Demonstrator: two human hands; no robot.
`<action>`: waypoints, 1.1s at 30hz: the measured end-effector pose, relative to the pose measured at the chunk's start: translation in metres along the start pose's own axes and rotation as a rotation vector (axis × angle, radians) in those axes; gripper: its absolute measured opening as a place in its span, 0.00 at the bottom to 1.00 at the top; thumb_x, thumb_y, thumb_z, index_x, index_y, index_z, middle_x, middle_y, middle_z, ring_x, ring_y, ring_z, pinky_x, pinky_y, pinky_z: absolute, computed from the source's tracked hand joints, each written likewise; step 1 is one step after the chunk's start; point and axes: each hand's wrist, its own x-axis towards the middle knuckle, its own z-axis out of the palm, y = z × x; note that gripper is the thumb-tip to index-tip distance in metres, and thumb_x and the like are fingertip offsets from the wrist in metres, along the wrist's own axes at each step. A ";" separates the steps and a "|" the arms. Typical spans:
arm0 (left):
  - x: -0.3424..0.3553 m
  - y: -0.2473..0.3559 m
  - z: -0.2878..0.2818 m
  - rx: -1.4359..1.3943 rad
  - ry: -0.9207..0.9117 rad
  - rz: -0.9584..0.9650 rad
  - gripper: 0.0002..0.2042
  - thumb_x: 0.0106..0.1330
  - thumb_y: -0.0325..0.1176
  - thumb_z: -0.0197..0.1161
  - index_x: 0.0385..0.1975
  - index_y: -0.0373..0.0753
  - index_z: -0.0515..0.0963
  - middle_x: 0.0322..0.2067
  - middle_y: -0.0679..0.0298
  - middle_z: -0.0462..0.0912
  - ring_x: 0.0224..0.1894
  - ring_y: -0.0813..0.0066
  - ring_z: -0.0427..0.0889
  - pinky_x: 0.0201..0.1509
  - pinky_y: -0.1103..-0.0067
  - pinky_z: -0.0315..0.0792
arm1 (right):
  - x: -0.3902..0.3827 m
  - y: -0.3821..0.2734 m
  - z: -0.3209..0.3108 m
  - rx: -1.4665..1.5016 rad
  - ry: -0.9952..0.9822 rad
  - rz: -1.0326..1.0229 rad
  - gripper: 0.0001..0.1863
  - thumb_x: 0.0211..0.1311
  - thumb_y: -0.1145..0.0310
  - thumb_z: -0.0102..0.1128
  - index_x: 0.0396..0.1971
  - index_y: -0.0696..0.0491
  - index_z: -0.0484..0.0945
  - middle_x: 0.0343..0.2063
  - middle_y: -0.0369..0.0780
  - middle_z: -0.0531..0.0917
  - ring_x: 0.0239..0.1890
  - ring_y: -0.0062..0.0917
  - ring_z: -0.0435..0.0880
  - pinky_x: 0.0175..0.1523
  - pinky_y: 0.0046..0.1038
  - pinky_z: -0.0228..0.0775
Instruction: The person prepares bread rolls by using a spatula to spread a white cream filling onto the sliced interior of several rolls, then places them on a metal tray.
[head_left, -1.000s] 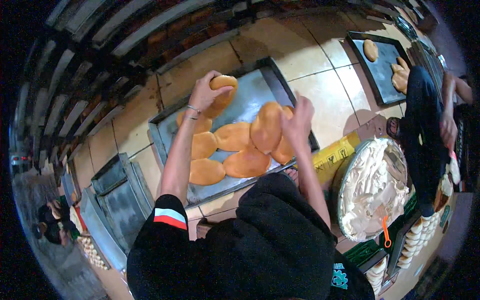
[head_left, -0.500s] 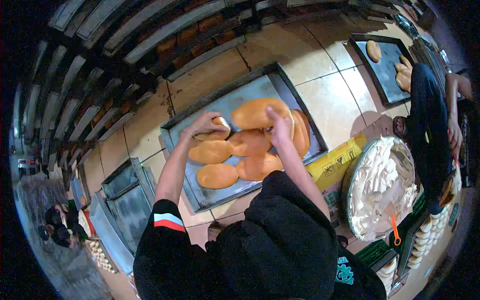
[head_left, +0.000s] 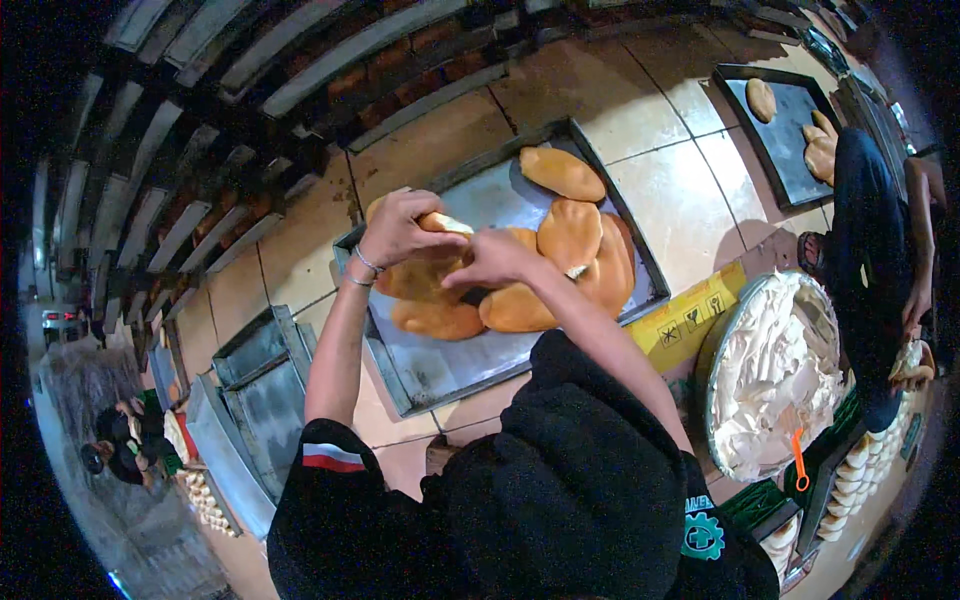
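In front of me a metal baking tray (head_left: 445,378) holds several golden-brown bread rolls (head_left: 562,174), some overlapping on the right side. Over its left part, my left hand (head_left: 402,238) is closed round a bread roll (head_left: 447,224) whose pale inner side shows at the top. My right hand (head_left: 497,258) meets that roll's right end with bent fingers. Part of the roll is covered by both hands. Below my hands lie more rolls, one at the near left (head_left: 437,319) and one by my right wrist (head_left: 516,307).
A wide bowl of white cream (head_left: 765,390) with an orange-handled tool (head_left: 800,462) stands at right beside flattened yellow cardboard (head_left: 690,312). Beyond it, another person's hand (head_left: 915,300) holds bread near a second tray (head_left: 785,150). Empty trays (head_left: 270,400) stand left; racks (head_left: 330,75) line the far left.
My right hand has let go of a large roll and moved left to the roll in my left hand. A roll now lies in the tray's far right corner.
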 end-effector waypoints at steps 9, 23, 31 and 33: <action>-0.020 -0.111 -0.033 0.007 0.494 -0.659 0.21 0.60 0.50 0.70 0.27 0.34 0.82 0.24 0.62 0.84 0.26 0.82 0.77 0.31 0.78 0.72 | -0.032 -0.001 0.007 0.169 -0.333 0.297 0.28 0.54 0.40 0.65 0.37 0.53 0.85 0.31 0.50 0.85 0.35 0.48 0.84 0.42 0.45 0.75; -0.082 -0.063 0.137 -1.099 -0.081 -0.472 0.41 0.59 0.43 0.71 0.70 0.39 0.57 0.63 0.56 0.70 0.62 0.64 0.71 0.68 0.69 0.64 | -0.050 0.008 -0.059 0.606 -0.039 0.371 0.22 0.58 0.54 0.72 0.40 0.58 0.84 0.30 0.31 0.86 0.33 0.14 0.80 0.39 0.24 0.72; -0.116 -0.064 0.129 -1.021 0.505 -0.898 0.32 0.56 0.39 0.76 0.57 0.34 0.67 0.49 0.60 0.79 0.47 0.65 0.82 0.54 0.69 0.78 | -0.075 0.048 -0.073 0.676 0.377 0.654 0.14 0.67 0.62 0.63 0.42 0.58 0.83 0.36 0.35 0.87 0.38 0.16 0.83 0.43 0.22 0.74; -0.141 -0.080 0.117 -0.738 0.465 -0.976 0.32 0.55 0.41 0.76 0.56 0.33 0.68 0.50 0.57 0.78 0.50 0.62 0.80 0.55 0.67 0.76 | -0.079 0.060 -0.077 0.827 0.576 0.685 0.16 0.67 0.61 0.62 0.45 0.59 0.82 0.38 0.37 0.87 0.39 0.18 0.84 0.45 0.23 0.75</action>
